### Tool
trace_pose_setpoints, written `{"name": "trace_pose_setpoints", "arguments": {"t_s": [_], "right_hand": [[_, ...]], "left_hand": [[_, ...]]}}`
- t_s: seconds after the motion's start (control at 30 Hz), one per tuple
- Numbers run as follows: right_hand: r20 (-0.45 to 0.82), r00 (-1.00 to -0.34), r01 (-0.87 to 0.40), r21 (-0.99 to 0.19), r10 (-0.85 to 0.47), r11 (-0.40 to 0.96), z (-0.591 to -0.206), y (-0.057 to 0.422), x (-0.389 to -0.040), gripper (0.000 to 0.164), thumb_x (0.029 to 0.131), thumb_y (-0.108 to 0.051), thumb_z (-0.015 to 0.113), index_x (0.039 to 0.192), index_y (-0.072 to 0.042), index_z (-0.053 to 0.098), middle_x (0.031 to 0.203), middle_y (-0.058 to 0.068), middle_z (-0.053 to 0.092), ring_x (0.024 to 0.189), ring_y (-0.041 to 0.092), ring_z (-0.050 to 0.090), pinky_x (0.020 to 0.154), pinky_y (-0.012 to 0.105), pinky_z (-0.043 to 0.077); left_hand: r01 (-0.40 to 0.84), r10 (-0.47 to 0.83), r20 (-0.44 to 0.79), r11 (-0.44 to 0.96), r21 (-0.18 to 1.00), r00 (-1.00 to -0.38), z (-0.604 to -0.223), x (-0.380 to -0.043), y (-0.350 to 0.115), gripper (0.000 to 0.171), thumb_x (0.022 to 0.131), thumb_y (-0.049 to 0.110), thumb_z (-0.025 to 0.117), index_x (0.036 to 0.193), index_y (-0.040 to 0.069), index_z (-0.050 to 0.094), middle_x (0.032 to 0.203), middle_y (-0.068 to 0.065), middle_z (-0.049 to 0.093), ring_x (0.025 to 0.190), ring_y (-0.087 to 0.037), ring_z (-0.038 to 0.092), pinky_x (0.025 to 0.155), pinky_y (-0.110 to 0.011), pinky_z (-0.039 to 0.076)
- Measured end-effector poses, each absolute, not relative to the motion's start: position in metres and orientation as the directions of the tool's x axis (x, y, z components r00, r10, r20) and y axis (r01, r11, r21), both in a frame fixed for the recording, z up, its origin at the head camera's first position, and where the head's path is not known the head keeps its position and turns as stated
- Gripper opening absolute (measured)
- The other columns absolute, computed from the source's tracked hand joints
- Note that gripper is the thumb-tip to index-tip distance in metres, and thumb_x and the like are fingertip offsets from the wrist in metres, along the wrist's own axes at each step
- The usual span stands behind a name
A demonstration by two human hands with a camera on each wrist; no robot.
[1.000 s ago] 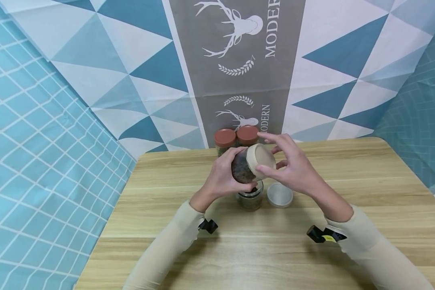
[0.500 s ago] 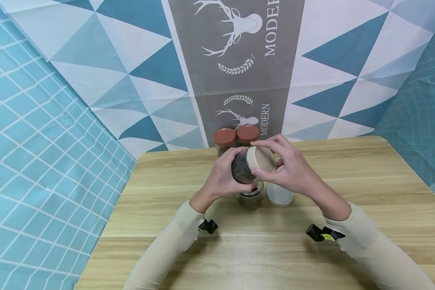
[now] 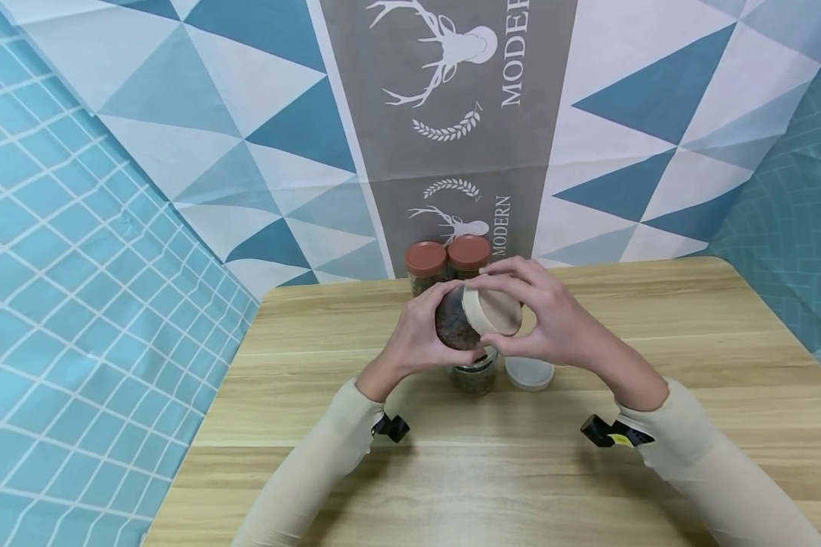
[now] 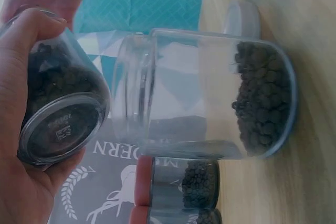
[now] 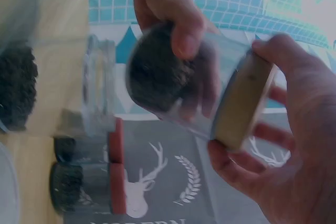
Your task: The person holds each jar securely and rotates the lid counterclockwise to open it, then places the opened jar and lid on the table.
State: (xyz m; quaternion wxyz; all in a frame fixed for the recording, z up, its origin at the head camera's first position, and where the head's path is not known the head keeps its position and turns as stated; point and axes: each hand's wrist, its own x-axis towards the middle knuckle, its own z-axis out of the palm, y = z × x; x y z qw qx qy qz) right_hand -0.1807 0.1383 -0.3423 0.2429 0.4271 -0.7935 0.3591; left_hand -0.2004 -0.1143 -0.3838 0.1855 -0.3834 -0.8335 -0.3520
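My left hand (image 3: pixel 413 334) grips a small glass jar (image 3: pixel 454 319) of dark contents, tilted on its side above the table. The fingers of my right hand (image 3: pixel 554 315) curl round the rim of its beige lid (image 3: pixel 496 310), which sits on the jar's mouth in the right wrist view. Just below stands a lidless glass jar (image 4: pixel 194 93), with dark pellets (image 4: pixel 265 100) in its bottom part; in the head view the held jar and my left hand partly hide it. A round whitish lid (image 3: pixel 530 373) lies on the table to its right.
Behind the hands, two jars with red-brown lids (image 3: pixel 426 258) stand side by side at the back of the wooden table (image 3: pixel 451 471). A patterned cloth backdrop (image 3: pixel 458 137) rises right behind them.
My right hand's fingers have shifted along the lid's rim towards the jar and closed in on it. The left hand and the jar have stayed almost in place.
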Motion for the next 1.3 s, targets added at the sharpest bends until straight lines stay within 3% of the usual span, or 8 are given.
{"name": "trace_pose_setpoints", "arguments": {"t_s": [0.13,0.33,0.4,0.53,0.63,0.77,1.1,1.3], "right_hand": [[0.702,-0.422,-0.903,-0.268,-0.574,0.337,-0.341,0.143,-0.184,0.071,0.074,-0.011,0.096,0.141,-0.015,0.075,0.142,0.017,0.07,0.128,0.034,0.065,0.098,0.052,0.061],[0.684,-0.447,-0.892,-0.293,-0.577,0.343,-0.341,0.146,-0.183,0.075,0.073,-0.008,0.098,0.143,-0.013,0.073,0.143,0.018,0.069,0.131,0.035,0.065,0.101,0.051,0.062],[0.673,-0.467,-0.883,-0.316,-0.574,0.348,-0.341,0.147,-0.182,0.078,0.073,-0.008,0.099,0.146,-0.012,0.072,0.145,0.018,0.068,0.134,0.034,0.064,0.102,0.047,0.062],[0.636,-0.543,-0.84,-0.406,-0.549,0.36,-0.339,0.153,-0.18,0.087,0.073,-0.007,0.102,0.152,-0.01,0.067,0.149,0.016,0.065,0.132,0.031,0.065,0.09,0.036,0.067],[0.612,-0.595,-0.804,-0.471,-0.521,0.364,-0.338,0.156,-0.178,0.089,0.074,-0.006,0.102,0.155,-0.011,0.066,0.148,0.015,0.064,0.127,0.029,0.066,0.081,0.036,0.07],[0.589,-0.646,-0.762,-0.527,-0.485,0.375,-0.338,0.157,-0.178,0.086,0.078,-0.006,0.1,0.156,-0.011,0.065,0.144,0.014,0.065,0.125,0.025,0.064,0.082,0.041,0.072],[0.473,-0.802,-0.596,-0.682,-0.365,0.425,-0.34,0.148,-0.172,0.073,0.091,-0.013,0.091,0.159,-0.016,0.063,0.141,0.018,0.066,0.119,0.036,0.074,0.078,0.023,0.067],[0.456,-0.824,-0.566,-0.696,-0.337,0.442,-0.336,0.143,-0.171,0.073,0.092,-0.015,0.092,0.159,-0.018,0.063,0.14,0.016,0.067,0.112,0.035,0.075,0.074,0.024,0.067]], "left_hand": [[0.771,0.515,0.573,0.44,0.461,-0.637,-0.385,-0.2,-0.114,0.098,0.069,0.028,0.104,0.151,-0.002,0.059,0.139,-0.019,0.074,0.12,-0.032,0.076,0.1,-0.046,0.067],[0.766,0.514,0.569,0.443,0.465,-0.642,-0.386,-0.2,-0.113,0.098,0.069,0.028,0.104,0.151,-0.002,0.059,0.14,-0.019,0.074,0.122,-0.032,0.076,0.103,-0.047,0.067],[0.767,0.514,0.57,0.442,0.465,-0.641,-0.386,-0.2,-0.113,0.098,0.069,0.028,0.104,0.151,-0.002,0.059,0.14,-0.019,0.074,0.122,-0.033,0.076,0.103,-0.048,0.067],[0.764,0.512,0.567,0.446,0.467,-0.645,-0.387,-0.201,-0.113,0.098,0.069,0.028,0.104,0.151,-0.002,0.059,0.14,-0.019,0.073,0.124,-0.033,0.075,0.106,-0.049,0.066],[0.758,0.506,0.565,0.447,0.474,-0.652,-0.387,-0.201,-0.114,0.098,0.068,0.028,0.104,0.15,-0.001,0.059,0.14,-0.018,0.073,0.125,-0.033,0.074,0.107,-0.05,0.065],[0.757,0.503,0.566,0.451,0.473,-0.653,-0.387,-0.202,-0.114,0.098,0.068,0.029,0.104,0.151,-0.001,0.06,0.14,-0.018,0.073,0.126,-0.033,0.074,0.107,-0.049,0.065],[0.757,0.506,0.564,0.452,0.472,-0.653,-0.387,-0.202,-0.111,0.098,0.069,0.029,0.104,0.151,0.0,0.059,0.141,-0.017,0.073,0.126,-0.032,0.074,0.108,-0.049,0.065],[0.751,0.5,0.561,0.459,0.474,-0.66,-0.387,-0.202,-0.111,0.097,0.07,0.03,0.104,0.151,0.002,0.06,0.14,-0.016,0.073,0.125,-0.031,0.074,0.106,-0.047,0.066]]}}
